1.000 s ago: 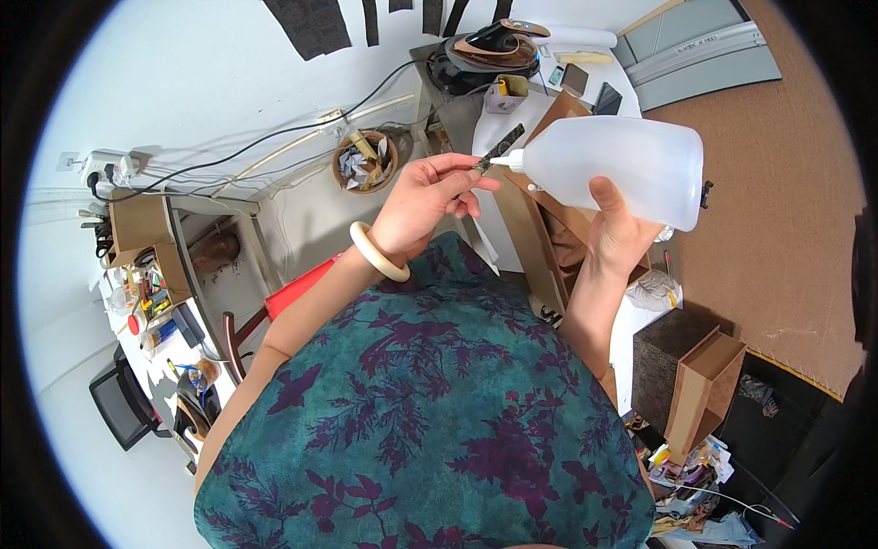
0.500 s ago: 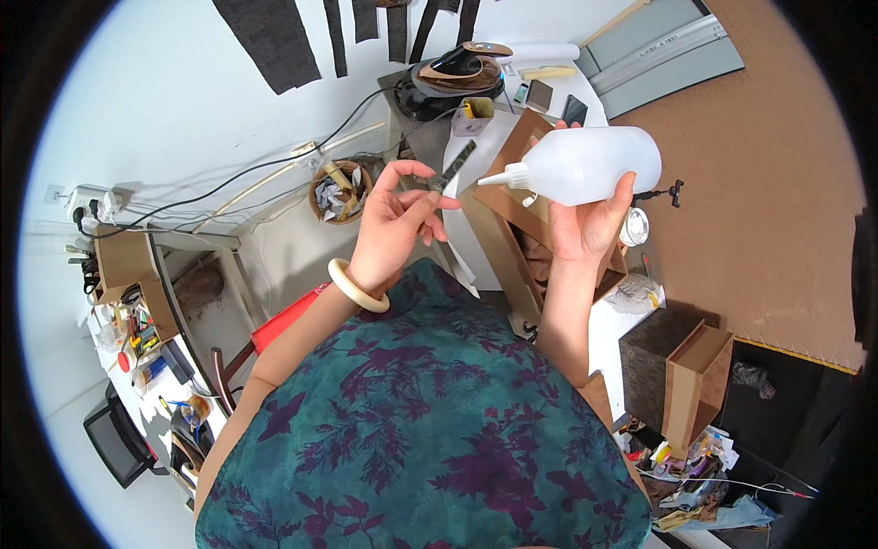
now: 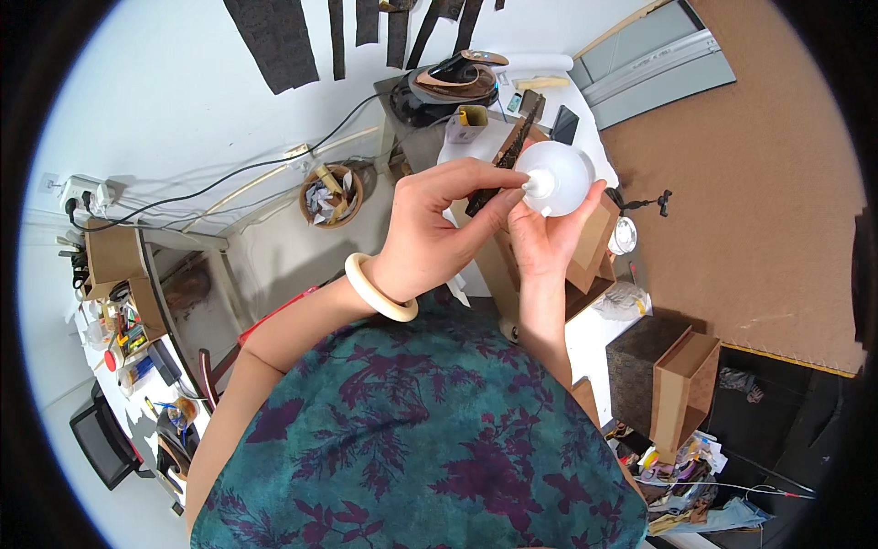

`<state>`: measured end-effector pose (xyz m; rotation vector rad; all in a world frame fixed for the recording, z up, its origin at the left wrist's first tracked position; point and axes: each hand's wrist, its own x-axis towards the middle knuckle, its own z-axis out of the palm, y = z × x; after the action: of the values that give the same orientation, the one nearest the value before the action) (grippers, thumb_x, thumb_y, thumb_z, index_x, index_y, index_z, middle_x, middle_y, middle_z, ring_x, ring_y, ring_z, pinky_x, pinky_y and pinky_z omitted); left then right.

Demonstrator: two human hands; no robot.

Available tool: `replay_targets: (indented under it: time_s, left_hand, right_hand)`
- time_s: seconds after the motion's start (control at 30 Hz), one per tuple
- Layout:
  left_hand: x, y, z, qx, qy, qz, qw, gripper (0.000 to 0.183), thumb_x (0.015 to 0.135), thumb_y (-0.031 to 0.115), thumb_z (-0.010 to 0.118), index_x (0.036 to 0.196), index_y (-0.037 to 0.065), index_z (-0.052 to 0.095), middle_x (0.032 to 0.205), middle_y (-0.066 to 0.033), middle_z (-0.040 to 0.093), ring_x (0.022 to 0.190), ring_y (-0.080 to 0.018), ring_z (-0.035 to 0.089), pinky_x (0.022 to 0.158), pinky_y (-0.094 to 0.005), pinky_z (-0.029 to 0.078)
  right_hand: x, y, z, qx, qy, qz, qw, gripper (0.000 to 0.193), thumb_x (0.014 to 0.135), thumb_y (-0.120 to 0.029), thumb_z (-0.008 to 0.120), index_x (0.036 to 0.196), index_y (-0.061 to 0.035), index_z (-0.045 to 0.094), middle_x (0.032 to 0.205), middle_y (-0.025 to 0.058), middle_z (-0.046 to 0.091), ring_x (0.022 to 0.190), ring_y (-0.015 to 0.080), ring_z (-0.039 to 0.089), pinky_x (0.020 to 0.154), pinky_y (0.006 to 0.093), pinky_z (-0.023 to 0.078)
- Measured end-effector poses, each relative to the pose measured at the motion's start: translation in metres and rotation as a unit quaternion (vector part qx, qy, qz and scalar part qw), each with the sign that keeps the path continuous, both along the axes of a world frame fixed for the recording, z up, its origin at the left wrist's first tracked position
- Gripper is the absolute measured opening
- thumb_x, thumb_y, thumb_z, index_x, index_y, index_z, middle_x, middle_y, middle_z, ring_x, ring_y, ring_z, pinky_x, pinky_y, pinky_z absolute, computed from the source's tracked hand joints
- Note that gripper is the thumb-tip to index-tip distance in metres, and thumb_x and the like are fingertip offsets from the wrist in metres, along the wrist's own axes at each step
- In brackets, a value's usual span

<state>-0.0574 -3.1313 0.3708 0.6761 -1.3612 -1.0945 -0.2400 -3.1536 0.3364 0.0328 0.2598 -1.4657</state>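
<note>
My right hand (image 3: 541, 240) grips a translucent white squeeze bottle (image 3: 573, 174), its nozzle now facing toward me. Thumb and forefinger of my left hand (image 3: 437, 227) pinch together at the tip of the white nozzle (image 3: 540, 183). A narrow dark patterned strip (image 3: 514, 151) passes behind those fingers and is held by the same hand; the exact grip on it is hidden. Beyond and below the bottle stands an open brown box (image 3: 585, 265) on the white worktop. A cream bangle (image 3: 373, 288) circles my left wrist.
A steam iron (image 3: 455, 89) stands at the back of the worktop beside a small container (image 3: 468, 123) and a phone (image 3: 564, 125). Dark strips hang on the wall. Paper scraps fill a round bin (image 3: 331, 197) on the floor. A patterned box (image 3: 647, 371) is at right.
My left hand has moved right, carrying the strip, and now pinches the nozzle tip. The bottle has turned from sideways to nozzle toward me, and my right hand has shifted slightly left.
</note>
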Motion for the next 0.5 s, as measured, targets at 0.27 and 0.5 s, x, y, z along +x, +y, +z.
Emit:
replay_targets:
  time_s: [0.27, 0.5]
  left_hand:
    - [-0.006, -0.002, 0.006, -0.046, -0.034, 0.048, 0.997, 0.018, 0.087, -0.001, 0.072, 0.105, 0.0, 0.075, 0.093, -0.0124, 0.073, 0.08, -0.0154, 0.069, 0.073, -0.0278, 0.055]
    - [0.004, -0.004, -0.019, 0.182, 0.092, -0.123, 0.971, 0.026, 0.103, 0.005, 0.056, 0.128, -0.001, 0.062, 0.105, -0.0121, 0.073, 0.082, -0.0115, 0.066, 0.072, -0.0254, 0.055]
  right_hand:
    - [0.001, 0.005, -0.01, -0.027, -0.06, 0.034, 0.997, 0.074, 0.088, -0.06, 0.068, 0.143, -0.0155, 0.048, 0.138, 0.0139, 0.056, 0.126, 0.0398, 0.054, 0.094, 0.0563, 0.055]
    - [-0.033, 0.004, 0.007, -0.136, 0.302, -0.162, 0.929, 0.086, 0.082, -0.051, 0.079, 0.149, -0.012, 0.042, 0.145, 0.0128, 0.052, 0.134, 0.036, 0.048, 0.105, 0.051, 0.049]
